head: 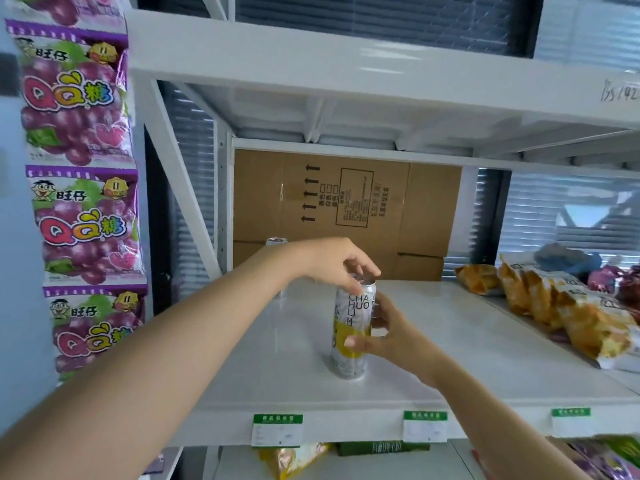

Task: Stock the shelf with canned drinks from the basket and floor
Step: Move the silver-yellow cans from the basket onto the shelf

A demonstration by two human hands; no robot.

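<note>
A tall white and yellow drink can (351, 327) stands upright on the white shelf (485, 362), near its middle. My left hand (337, 263) reaches over it from the left, and its fingertips pinch the can's top rim. My right hand (388, 332) holds the can's side from the right, thumb on the yellow band. A second can (276, 241) stands further back on the shelf; only its top shows above my left forearm.
Orange snack bags (568, 313) lie along the shelf's right side. Cardboard boxes (346, 202) stand against the back. Purple candy packets (83, 188) hang on the left upright. Price tags (277, 429) line the shelf's front edge, and more snack packets sit on the shelf below.
</note>
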